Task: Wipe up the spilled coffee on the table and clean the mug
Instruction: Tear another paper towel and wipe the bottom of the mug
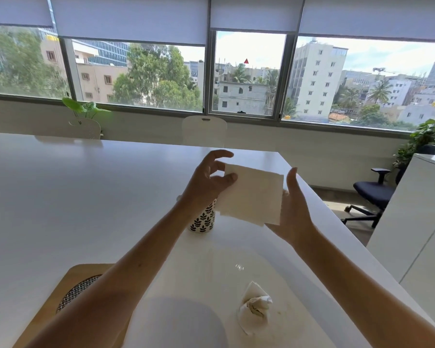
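Both my hands hold a clean white paper napkin point(251, 194) up above the table. My left hand point(209, 179) pinches its upper left edge between thumb and fingers. My right hand point(293, 209) holds its right edge, with the fingers behind the sheet. Below my left wrist stands a white mug point(203, 221) with a black leaf pattern, upright and partly hidden by the wrist and napkin. A crumpled, stained napkin point(254, 307) lies on the white table point(60, 197) near me. Faint smears and a small wet spot point(239, 267) show on the table between the mug and the crumpled napkin.
A wooden board point(58, 297) with a woven mat point(78, 290) lies at my near left, under my left forearm. The table's right edge runs close to my right arm. Two white chairs point(204, 129) stand at the far side, and a black office chair point(372, 194) stands right.
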Action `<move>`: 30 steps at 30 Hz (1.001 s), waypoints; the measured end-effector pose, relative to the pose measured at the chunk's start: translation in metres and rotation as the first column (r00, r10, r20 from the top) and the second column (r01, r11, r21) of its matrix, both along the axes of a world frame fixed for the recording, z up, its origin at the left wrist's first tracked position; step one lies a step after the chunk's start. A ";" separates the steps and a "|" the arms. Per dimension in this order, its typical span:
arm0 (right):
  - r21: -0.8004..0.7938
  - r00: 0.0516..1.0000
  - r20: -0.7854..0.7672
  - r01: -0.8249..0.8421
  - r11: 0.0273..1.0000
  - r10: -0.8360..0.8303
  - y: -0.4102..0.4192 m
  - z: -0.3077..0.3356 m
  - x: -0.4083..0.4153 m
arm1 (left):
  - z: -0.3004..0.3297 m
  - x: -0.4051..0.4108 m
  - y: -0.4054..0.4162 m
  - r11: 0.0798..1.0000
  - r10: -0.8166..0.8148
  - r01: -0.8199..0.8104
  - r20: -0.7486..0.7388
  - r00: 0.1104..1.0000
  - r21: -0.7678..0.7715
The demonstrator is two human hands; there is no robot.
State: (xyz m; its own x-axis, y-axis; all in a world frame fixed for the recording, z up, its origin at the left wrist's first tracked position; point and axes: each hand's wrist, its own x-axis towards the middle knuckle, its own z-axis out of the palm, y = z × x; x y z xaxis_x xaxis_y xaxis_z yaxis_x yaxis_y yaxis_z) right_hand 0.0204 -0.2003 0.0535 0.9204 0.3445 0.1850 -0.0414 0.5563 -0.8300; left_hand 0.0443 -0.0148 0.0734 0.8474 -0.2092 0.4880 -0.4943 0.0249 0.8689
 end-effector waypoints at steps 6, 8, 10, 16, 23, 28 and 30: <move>-0.056 0.996 -0.083 0.033 0.998 -0.037 0.017 -0.007 0.009 | -0.016 0.013 -0.005 0.919 0.258 -0.331 0.307 0.916 0.216; -0.060 0.981 -0.166 0.088 0.994 -0.097 0.017 -0.007 0.015 | -0.021 0.023 0.003 0.888 0.294 -0.392 0.357 0.886 0.241; -0.050 0.957 -0.220 0.182 0.982 -0.189 0.013 -0.010 0.022 | -0.025 0.035 0.016 0.837 0.384 -0.489 0.371 0.845 0.246; -0.041 0.881 -0.328 0.347 0.937 -0.340 -0.008 -0.019 0.037 | -0.049 0.086 0.072 0.568 0.629 -0.595 0.166 0.760 0.569; -0.065 0.847 -0.387 0.370 0.927 -0.365 -0.030 -0.043 0.055 | -0.081 0.105 0.081 0.847 0.393 -0.241 -0.254 0.884 0.474; -0.076 0.812 -0.434 0.399 0.914 -0.390 -0.040 -0.054 0.063 | -0.090 0.109 0.070 0.927 0.339 -0.229 -0.405 0.849 0.298; -0.081 0.804 -0.444 0.403 0.912 -0.395 -0.041 -0.058 0.066 | -0.093 0.111 0.068 0.944 0.322 -0.242 -0.474 0.820 0.223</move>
State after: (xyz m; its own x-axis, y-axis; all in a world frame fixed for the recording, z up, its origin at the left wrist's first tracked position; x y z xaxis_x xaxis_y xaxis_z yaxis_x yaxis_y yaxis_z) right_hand 0.0861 -0.2411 -0.0045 0.9598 -0.0706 -0.2716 -0.1717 0.6179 -0.7673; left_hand 0.1550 0.0531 -0.0197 0.9986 0.0419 -0.0328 0.0404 -0.1945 0.9801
